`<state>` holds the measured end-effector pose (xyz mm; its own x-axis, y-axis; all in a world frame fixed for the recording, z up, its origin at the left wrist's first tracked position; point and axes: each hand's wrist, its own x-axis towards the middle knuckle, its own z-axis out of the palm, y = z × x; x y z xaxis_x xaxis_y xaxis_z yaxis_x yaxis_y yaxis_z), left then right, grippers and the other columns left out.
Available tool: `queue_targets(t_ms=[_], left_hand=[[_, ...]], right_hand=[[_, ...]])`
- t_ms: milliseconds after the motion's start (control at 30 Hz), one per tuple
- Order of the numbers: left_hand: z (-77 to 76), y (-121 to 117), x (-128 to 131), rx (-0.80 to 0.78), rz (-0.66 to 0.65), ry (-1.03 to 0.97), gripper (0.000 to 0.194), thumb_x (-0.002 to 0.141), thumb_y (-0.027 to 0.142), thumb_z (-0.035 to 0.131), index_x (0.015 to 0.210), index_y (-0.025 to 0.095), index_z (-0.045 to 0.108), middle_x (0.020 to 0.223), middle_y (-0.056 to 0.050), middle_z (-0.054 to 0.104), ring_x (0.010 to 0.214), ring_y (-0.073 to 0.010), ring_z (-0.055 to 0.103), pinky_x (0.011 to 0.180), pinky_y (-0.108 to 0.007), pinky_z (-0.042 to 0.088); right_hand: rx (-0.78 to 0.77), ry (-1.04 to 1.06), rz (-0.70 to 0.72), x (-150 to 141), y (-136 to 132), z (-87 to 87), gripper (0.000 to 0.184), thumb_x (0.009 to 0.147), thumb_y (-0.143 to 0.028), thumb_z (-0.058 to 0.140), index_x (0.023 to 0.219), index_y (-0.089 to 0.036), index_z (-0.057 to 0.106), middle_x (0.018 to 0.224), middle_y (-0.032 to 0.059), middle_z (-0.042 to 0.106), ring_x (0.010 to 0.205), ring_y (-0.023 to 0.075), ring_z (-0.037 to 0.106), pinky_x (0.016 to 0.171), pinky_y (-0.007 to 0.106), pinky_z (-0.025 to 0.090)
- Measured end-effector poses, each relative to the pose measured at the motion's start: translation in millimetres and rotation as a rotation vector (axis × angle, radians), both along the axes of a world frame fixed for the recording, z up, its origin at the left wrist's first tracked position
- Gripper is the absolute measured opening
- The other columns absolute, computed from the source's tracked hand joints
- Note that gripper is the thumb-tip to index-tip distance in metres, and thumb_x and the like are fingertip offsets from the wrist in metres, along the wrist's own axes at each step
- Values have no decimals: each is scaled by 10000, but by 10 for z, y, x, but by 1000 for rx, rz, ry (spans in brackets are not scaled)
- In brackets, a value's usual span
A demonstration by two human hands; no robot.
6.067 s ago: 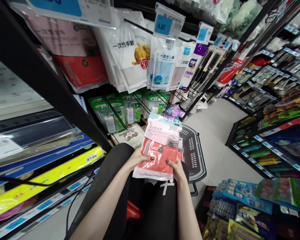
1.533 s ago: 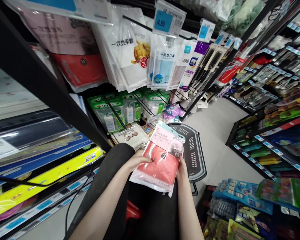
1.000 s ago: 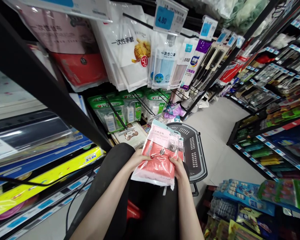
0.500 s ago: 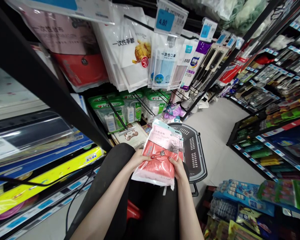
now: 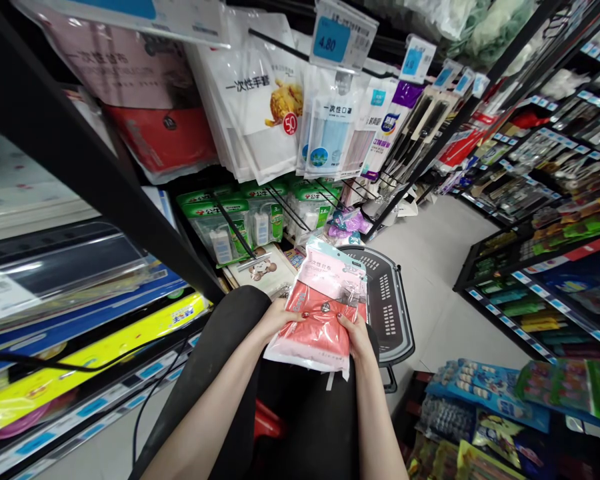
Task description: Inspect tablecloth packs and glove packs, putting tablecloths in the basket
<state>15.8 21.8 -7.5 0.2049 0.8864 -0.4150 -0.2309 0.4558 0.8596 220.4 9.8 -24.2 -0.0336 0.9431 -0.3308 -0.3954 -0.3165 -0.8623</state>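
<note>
A pink and red plastic packet of disposable tablecloth (image 5: 325, 300) is held above my knees, its top tilted away from me. My left hand (image 5: 279, 321) grips its left edge, thumb on the front. On the right edge, my right hand (image 5: 356, 333) holds it the same way. The other fingers of both hands are hidden behind the packet. Beyond it, partly covered, stands a dark grey shopping basket (image 5: 390, 307) on the floor. A similar red packet (image 5: 163, 137) hangs on the rack at the upper left.
Disposable glove packets (image 5: 273, 100) and mask packets (image 5: 330, 127) hang from hooks ahead. Green-topped packs (image 5: 220, 227) hang below them. A black rack post (image 5: 100, 153) slants across the left. Shelves of goods (image 5: 555, 267) stand on the right beyond the grey floor (image 5: 430, 267).
Almost nothing differs. The packet and both hands have shifted very slightly, and the grip on it is the same.
</note>
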Motion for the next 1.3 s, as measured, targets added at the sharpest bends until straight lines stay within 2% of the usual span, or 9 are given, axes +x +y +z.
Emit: queue_targets(t_ms=[133, 233, 400, 633, 833, 1167, 1300], left_hand=[[25, -4, 1, -5, 9, -33, 213, 453, 146, 732, 642, 112, 640, 584, -6, 643, 544, -164, 579, 550, -250, 420], [35, -7, 2, -16, 50, -92, 238, 471, 149, 724, 690, 111, 641, 610, -16, 656, 568, -172, 595, 569, -262, 437], [75, -4, -8, -26, 119, -123, 276, 485, 163, 726, 738, 111, 629, 664, -41, 672, 620, -199, 618, 598, -286, 458], [161, -5, -37, -131, 19, -253, 410, 463, 150, 735, 856, 108, 627, 702, -68, 684, 600, -199, 625, 596, -299, 472], [186, -45, -17, -63, -95, -255, 546, 440, 111, 754, 964, 138, 603, 813, -63, 683, 714, -216, 629, 673, -318, 474], [109, -30, -19, 72, -138, -135, 355, 450, 114, 738, 788, 113, 630, 783, -59, 665, 782, -229, 604, 693, -301, 461], [79, -24, -22, 129, -157, -84, 350, 466, 123, 731, 804, 118, 640, 771, -44, 660, 766, -214, 598, 689, -291, 456]], right_hand=[[-11, 54, 16, 28, -9, 6, 272, 611, -245, 703, 855, -201, 593, 814, 18, 673, 707, 186, 628, 722, 339, 494], [-57, 140, 87, 70, -28, 16, 359, 599, -269, 709, 928, -206, 581, 839, 25, 673, 727, 202, 634, 713, 348, 498], [-93, 105, 162, 80, -61, 65, 457, 552, -179, 725, 980, -213, 566, 844, 22, 680, 783, 228, 638, 716, 342, 498], [-23, 95, 116, 30, -62, 135, 426, 565, -170, 706, 967, -197, 568, 897, 39, 677, 778, 240, 640, 700, 359, 505], [-29, 107, 107, 56, -68, 130, 479, 556, -188, 712, 1008, -212, 556, 893, 37, 679, 787, 245, 640, 711, 369, 504], [6, 27, 119, 79, -84, 90, 361, 561, -203, 721, 896, -184, 590, 829, 41, 688, 753, 231, 642, 673, 350, 511], [26, 28, 116, 78, -87, 85, 366, 549, -200, 733, 889, -184, 598, 847, 41, 688, 734, 219, 644, 677, 343, 506]])
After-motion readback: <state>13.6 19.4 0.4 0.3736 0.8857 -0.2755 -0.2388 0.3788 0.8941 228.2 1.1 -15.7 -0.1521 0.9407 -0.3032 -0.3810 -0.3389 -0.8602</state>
